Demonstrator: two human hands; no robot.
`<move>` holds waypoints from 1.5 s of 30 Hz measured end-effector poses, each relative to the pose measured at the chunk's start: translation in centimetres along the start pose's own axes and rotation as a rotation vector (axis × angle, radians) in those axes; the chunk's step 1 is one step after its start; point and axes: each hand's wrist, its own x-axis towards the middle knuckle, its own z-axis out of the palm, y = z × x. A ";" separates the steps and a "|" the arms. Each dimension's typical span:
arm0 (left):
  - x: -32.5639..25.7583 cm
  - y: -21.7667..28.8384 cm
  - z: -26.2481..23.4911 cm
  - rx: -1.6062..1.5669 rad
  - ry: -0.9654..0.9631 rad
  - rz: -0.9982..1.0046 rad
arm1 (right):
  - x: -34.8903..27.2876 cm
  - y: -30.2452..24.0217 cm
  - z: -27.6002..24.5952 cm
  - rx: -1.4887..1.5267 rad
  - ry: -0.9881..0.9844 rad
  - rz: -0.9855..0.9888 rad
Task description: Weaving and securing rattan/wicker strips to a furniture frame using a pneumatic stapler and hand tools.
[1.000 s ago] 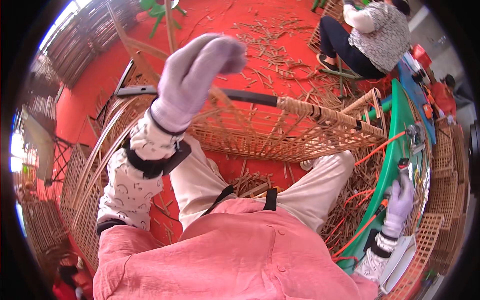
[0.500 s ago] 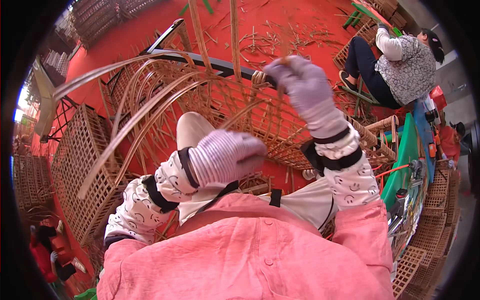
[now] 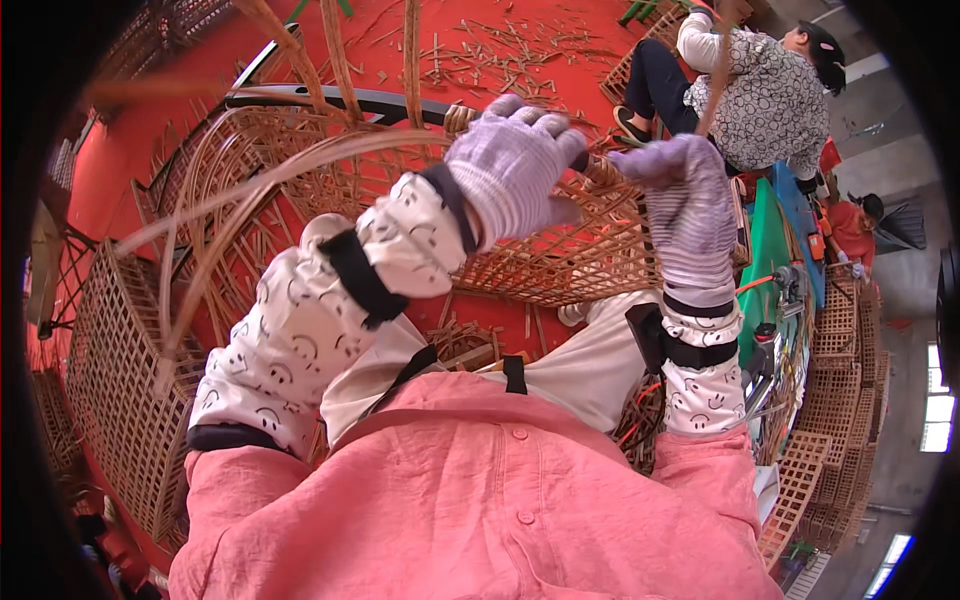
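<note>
In front of my lap lies a half-woven rattan lattice (image 3: 560,262) on a dark metal frame bar (image 3: 385,108). My left hand (image 3: 515,170), in a lilac striped glove, is over the lattice's upper edge beside the bar, its fingers spread. To its right my right hand (image 3: 688,205), gloved alike, is closed with the fingertips pinched together. A brown rattan strip (image 3: 718,75) rises from those fingertips, blurred toward the top. Several long loose strips (image 3: 270,178) arc from the weave out to the left, smeared by motion.
At left stands a woven lattice basket (image 3: 130,390). Strip scraps (image 3: 490,65) litter the red floor. A co-worker (image 3: 765,95) sits at the upper right. A green board (image 3: 765,235) and stacked lattice panels (image 3: 838,360) line the right side. Upright rattan-wrapped poles (image 3: 411,60) rise beyond the bar.
My left hand has gone up and right, from above my lap to the lattice's edge. My right hand has moved right, away from the bar. The whole view has shifted to the right.
</note>
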 end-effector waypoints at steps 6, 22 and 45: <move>2.3 -0.5 -0.7 -0.068 -0.370 -0.009 | -0.3 0.4 2.1 -0.179 -0.183 -0.068; 5.3 -1.5 -1.0 -0.112 -0.309 -0.071 | 4.2 -2.8 1.6 0.041 0.258 0.149; 11.8 -4.9 2.3 0.119 -0.196 -0.251 | 8.6 2.2 -8.3 0.186 -0.010 0.087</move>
